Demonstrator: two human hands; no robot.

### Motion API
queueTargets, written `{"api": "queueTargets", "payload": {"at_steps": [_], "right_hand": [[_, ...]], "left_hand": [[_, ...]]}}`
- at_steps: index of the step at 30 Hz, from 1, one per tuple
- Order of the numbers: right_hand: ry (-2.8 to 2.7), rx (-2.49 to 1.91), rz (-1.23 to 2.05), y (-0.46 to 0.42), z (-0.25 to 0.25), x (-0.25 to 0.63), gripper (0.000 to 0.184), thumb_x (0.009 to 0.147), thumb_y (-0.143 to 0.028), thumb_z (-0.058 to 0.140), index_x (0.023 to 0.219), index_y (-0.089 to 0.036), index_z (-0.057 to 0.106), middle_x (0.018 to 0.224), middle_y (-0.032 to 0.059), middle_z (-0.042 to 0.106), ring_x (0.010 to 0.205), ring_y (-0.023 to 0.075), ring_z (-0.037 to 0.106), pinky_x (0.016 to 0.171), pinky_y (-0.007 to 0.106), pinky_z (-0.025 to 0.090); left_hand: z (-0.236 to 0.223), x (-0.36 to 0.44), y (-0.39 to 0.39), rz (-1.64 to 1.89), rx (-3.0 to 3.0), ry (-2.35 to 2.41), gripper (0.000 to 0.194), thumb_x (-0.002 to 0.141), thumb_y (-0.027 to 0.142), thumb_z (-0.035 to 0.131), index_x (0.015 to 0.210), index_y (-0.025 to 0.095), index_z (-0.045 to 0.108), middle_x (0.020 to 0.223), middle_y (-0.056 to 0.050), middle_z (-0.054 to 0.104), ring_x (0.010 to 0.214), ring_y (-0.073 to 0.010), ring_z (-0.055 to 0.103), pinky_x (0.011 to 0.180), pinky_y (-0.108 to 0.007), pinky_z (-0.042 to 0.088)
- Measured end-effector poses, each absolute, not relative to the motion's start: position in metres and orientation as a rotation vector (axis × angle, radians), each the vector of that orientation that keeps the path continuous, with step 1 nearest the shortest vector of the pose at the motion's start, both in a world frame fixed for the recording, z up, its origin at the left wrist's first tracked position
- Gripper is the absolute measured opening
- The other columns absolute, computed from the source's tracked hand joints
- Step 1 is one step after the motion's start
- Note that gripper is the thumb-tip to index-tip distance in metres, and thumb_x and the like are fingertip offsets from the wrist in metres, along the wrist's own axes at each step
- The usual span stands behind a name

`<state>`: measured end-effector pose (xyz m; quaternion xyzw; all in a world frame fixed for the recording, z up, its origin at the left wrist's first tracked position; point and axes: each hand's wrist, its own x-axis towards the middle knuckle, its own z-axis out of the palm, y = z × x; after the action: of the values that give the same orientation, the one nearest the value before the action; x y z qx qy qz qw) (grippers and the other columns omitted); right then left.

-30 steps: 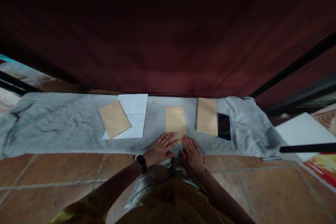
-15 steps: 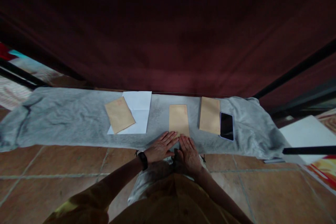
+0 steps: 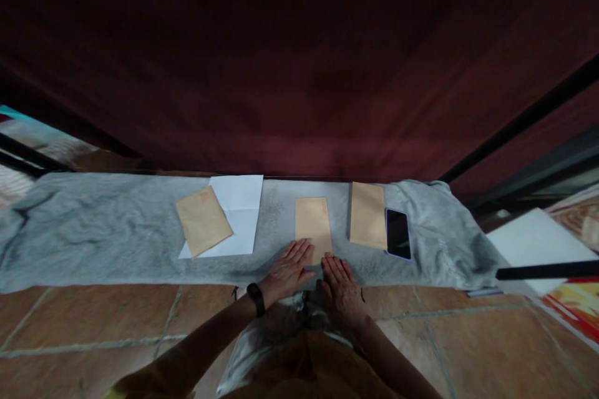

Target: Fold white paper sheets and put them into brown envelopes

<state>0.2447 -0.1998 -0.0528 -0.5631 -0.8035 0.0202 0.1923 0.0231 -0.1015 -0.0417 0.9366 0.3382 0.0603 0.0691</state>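
A brown paper envelope [image 3: 312,218] lies flat on the grey cloth in front of me. My left hand [image 3: 289,268] rests flat with its fingers stretched over the envelope's lower left part. My right hand [image 3: 340,283] lies palm down, fingertips at the envelope's lower right corner. Neither hand grips anything. On the left, another brown envelope [image 3: 204,221] lies tilted on a creased white sheet of paper [image 3: 243,224]. To the right is a thicker stack of brown envelopes [image 3: 367,217], its left side touched by nothing. A phone [image 3: 398,234] lies against that stack's right side.
The grey cloth [image 3: 116,230] covers a long narrow surface before a dark red curtain [image 3: 299,106]. Black bars [image 3: 519,118] slant at the right, near a white board [image 3: 543,246]. Tiled floor [image 3: 468,343] lies below.
My left hand has shifted slightly on the envelope, and my right fingertips moved in, then back to its lower right corner. The view swayed a little; the other things stayed put.
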Motion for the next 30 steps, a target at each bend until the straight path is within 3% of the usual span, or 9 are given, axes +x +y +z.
{"api": "queueTargets", "payload": {"at_steps": [5, 13, 19, 30], "right_hand": [[-2.263, -1.615, 0.041, -0.199, -0.049, 0.243, 0.058, 0.106, -0.027, 0.043, 0.162, -0.021, 0.030, 0.162, 0.0115, 0.042, 0.148, 0.0257, 0.042, 0.121, 0.049, 0.036], [-2.227, -1.676, 0.023, -0.197, -0.050, 0.239, 0.054, 0.104, -0.026, 0.049, 0.157, -0.027, 0.041, 0.164, 0.0103, 0.038, 0.145, 0.0264, 0.046, 0.116, 0.048, 0.042], [-2.221, -1.676, 0.019, -0.198, -0.051, 0.240, 0.055, 0.103, -0.024, 0.050, 0.157, -0.026, 0.041, 0.164, 0.0100, 0.039, 0.145, 0.0259, 0.046, 0.118, 0.047, 0.039], [-2.218, -1.665, -0.002, -0.198, -0.053, 0.239, 0.056, 0.102, -0.021, 0.049, 0.157, -0.024, 0.041, 0.159, 0.0094, 0.047, 0.145, 0.0253, 0.046, 0.120, 0.046, 0.037]], "left_hand": [[-0.052, 0.077, -0.045, 0.191, 2.754, 1.180, 0.071, 0.105, 0.057, 0.032, 0.160, 0.011, 0.031, 0.167, -0.016, 0.031, 0.157, -0.0263, 0.023, 0.128, -0.049, 0.017], [-0.051, 0.122, 0.018, 0.191, 2.618, 1.388, 0.065, 0.105, 0.048, 0.036, 0.160, 0.015, 0.031, 0.167, -0.013, 0.032, 0.158, -0.0276, 0.020, 0.127, -0.056, 0.016], [-0.051, 0.114, 0.006, 0.187, 2.647, 1.302, 0.062, 0.105, 0.048, 0.034, 0.158, 0.017, 0.036, 0.168, -0.010, 0.030, 0.159, -0.0283, 0.016, 0.128, -0.056, 0.014], [-0.058, 0.093, -0.045, 0.254, 2.746, 1.175, 0.057, 0.106, 0.040, 0.031, 0.160, 0.023, 0.034, 0.166, -0.006, 0.037, 0.157, -0.0252, 0.021, 0.127, -0.055, 0.015]]}}
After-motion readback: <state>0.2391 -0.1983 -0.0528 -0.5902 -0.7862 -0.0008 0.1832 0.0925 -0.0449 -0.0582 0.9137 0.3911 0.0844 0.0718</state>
